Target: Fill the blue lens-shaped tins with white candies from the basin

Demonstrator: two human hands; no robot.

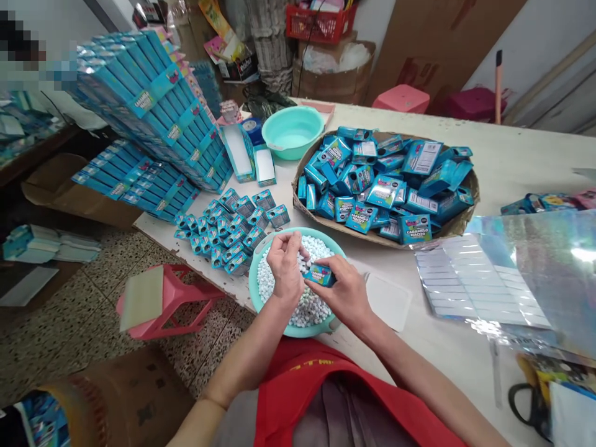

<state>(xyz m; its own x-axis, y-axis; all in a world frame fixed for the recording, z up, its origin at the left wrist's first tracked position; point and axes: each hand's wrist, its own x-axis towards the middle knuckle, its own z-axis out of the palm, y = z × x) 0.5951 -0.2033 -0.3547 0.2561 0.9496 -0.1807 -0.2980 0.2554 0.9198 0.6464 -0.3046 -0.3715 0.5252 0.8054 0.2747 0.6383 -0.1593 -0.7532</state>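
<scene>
Presently, the right hand (pixel 347 292) grips a small blue box (pixel 321 275) between thumb and fingers, over a turquoise bowl (pixel 254 282) of white pieces (pixel 302 318); the left hand (pixel 285 268) curls nearly closed beside that box, any hold unclear; beyond both hands, a cardboard tray (pixel 335 230) of similar boxes (pixel 385 191) occupies the worktop (pixel 512 155).

Pink stool (pixel 172 298) on speckled floor (pixel 95 323)

Right of the filled bowl (pixel 254 288), a low path runs over the counter (pixel 384 259), crossing a flat white card (pixel 388 301). Small boxes (pixel 233 249) crowd the bowl's left; a heaped cardboard tray (pixel 336 229) blocks its far right; farther left, beyond, rises a tall stack (pixel 156 96).
</scene>
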